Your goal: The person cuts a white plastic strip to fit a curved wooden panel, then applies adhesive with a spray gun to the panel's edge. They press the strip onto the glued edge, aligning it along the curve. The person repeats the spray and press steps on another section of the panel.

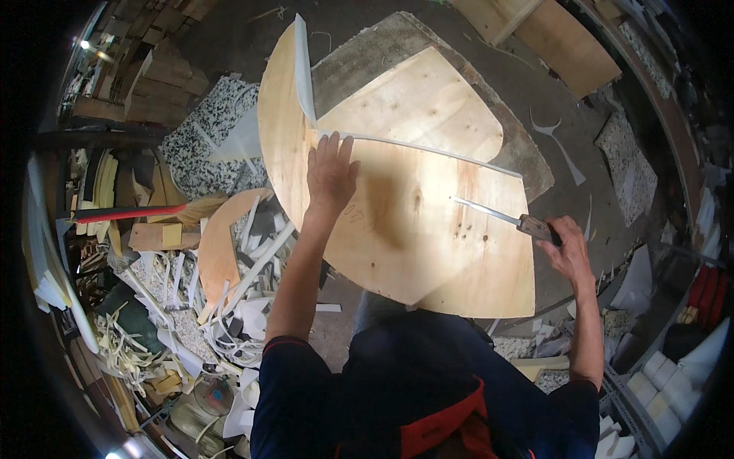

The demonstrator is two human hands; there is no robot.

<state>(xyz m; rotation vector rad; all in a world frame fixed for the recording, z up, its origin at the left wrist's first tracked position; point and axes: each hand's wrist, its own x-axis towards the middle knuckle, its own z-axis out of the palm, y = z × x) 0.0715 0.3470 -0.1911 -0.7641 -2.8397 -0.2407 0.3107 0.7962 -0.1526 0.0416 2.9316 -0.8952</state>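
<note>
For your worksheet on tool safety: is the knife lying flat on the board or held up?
Held. The right hand grips the knife handle, blade over the board.

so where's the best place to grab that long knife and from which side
Take the knife by its dark handle at the right end, coming in from the right, as the right hand does. The long thin blade points left across the plywood panel, so the handle is the only safe, thick part to close fingers on. The left hand lies flat on the panel, clear of the blade.
</note>
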